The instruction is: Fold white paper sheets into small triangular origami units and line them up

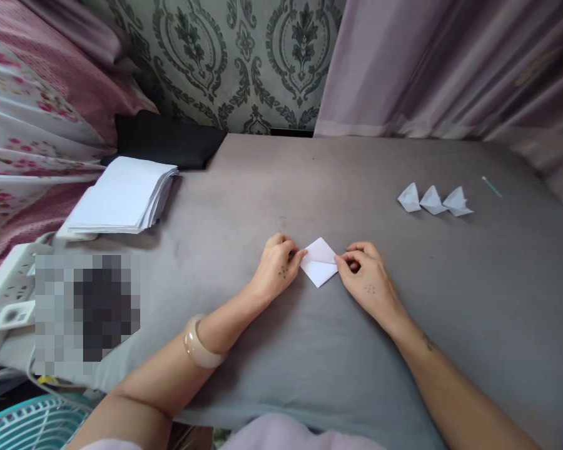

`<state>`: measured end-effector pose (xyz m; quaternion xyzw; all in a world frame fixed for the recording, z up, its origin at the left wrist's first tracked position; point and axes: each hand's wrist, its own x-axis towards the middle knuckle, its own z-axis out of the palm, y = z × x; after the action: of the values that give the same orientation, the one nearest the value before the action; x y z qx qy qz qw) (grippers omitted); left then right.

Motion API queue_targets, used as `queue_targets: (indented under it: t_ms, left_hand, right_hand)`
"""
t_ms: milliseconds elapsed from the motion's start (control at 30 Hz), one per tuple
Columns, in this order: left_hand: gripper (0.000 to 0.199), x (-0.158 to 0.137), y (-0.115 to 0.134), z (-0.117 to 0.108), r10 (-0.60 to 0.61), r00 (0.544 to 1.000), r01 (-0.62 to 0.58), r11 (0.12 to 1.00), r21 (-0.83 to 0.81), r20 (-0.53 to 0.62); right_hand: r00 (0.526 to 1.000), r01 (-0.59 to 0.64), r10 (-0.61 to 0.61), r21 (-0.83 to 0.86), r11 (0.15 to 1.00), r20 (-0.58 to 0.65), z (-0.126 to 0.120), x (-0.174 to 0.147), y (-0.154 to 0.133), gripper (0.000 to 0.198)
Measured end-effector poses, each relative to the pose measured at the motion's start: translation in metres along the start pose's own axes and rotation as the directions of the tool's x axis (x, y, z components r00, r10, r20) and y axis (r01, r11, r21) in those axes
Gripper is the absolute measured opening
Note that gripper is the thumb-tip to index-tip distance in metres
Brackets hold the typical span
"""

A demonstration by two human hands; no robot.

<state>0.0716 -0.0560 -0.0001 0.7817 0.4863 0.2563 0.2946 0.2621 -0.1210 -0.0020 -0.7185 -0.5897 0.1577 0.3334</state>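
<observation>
A small folded white paper [319, 253] lies on the grey cloth in front of me, turned like a diamond with a crease or fold edge running across its middle. My left hand [280, 262] pinches its left corner between thumb and finger. At the opposite corner my right hand [366, 275] grips the paper the same way, its other fingers curled. Off to the right stand three folded paper shapes [432, 200] in a row, pointed at the top.
A stack of white paper [122, 195] lies at the left, by a black folded item [169, 139]. A white power strip [9, 294] and a teal fan [32, 425] are at the lower left. A thin green stick [491, 187] lies far right.
</observation>
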Motion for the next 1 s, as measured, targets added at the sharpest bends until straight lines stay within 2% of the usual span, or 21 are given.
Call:
queue_targets:
  t_ms: [433,700,800,900,1000]
  left_hand:
    - [0.016,0.006,-0.004,0.004,-0.06,0.998,0.06,0.998,0.004,-0.006]
    - [0.016,0.004,-0.006,0.003,-0.042,0.999,0.04,0.997,0.069,0.031]
    - [0.019,0.003,-0.003,0.002,0.096,0.994,-0.105,0.982,0.16,0.061]
    - [0.032,0.005,0.001,0.001,0.304,0.934,-0.343,0.911,0.231,0.188]
    - [0.037,0.006,0.001,0.001,0.376,0.887,-0.441,0.861,0.253,0.267]
  right_hand:
    - [0.999,-0.036,0.038,-0.081,0.996,0.019,0.001,0.002,-0.001,0.017]
    - [0.996,-0.069,0.073,-0.08,0.994,0.05,0.002,0.002,-0.001,0.019]
    - [0.996,-0.047,0.051,-0.057,0.997,0.07,0.001,0.005,0.003,0.021]
    - [0.989,-0.053,0.048,0.029,0.998,0.137,-0.007,0.01,0.008,0.025]
    - [0.971,-0.104,0.074,0.123,0.987,0.228,-0.019,0.015,0.01,0.032]
